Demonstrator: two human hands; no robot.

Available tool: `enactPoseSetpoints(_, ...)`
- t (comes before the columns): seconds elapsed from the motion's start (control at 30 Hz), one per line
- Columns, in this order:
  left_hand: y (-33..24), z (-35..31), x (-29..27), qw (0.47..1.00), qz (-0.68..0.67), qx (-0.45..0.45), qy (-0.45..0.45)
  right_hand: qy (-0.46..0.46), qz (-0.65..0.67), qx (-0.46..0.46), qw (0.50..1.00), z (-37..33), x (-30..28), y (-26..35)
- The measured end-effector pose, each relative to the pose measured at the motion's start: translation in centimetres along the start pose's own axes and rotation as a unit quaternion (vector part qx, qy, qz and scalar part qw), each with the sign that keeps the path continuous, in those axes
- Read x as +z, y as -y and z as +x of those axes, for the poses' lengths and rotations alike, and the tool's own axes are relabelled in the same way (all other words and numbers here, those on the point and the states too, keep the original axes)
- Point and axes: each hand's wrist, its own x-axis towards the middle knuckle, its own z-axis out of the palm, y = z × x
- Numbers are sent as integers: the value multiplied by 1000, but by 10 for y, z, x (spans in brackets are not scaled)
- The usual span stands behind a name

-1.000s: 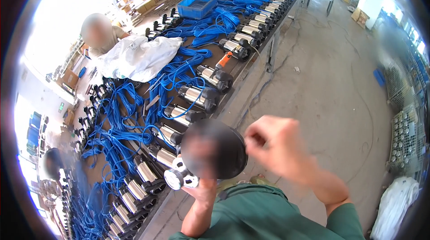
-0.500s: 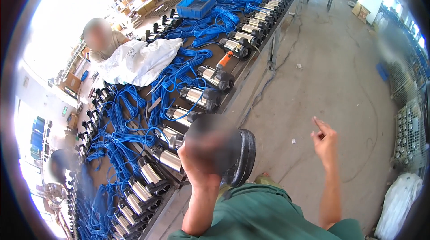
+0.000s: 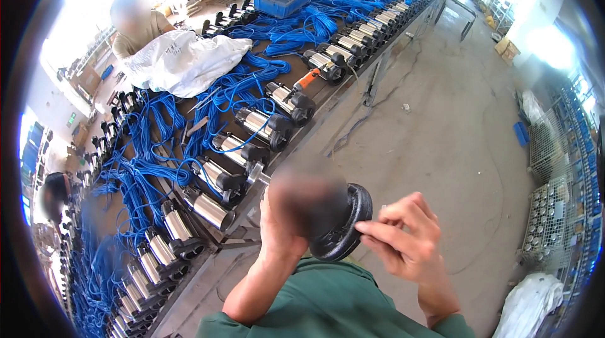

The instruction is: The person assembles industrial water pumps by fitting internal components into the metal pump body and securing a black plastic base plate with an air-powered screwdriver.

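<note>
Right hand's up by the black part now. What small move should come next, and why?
I'd probably bring the right hand's fingertips gently onto the rim of the black round part to steady it. They sit right at that rim, though contact is unclear, while the left hand seems to carry the part alone.

Two hands [image 3: 277, 237] [image 3: 408, 237], one orange tool [image 3: 307, 79]

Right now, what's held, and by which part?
The left hand holds a black part by its body, beside the wide rim; blur hides the exact grip. The right hand is at the rim; whether it grips cannot be told.
</note>
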Motion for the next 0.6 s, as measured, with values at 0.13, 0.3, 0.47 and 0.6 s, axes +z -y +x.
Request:
enactPoseSetpoints(0.13,1,-4,-3,1000,22,-5,3,51,2,-29,998,19,7,0)
enactPoseSetpoints(0.3,1,-5,-7,999,30,-15,-4,110,28,-76,991,25,11,0)
enactPoseSetpoints(0.47,3,-3,-14,996,85,15,4,135,132,-18,982,24,16,0)
enactPoseSetpoints(0.6,2,1,-19,999,29,-39,-3,38,366,191,910,10,-2,-16)
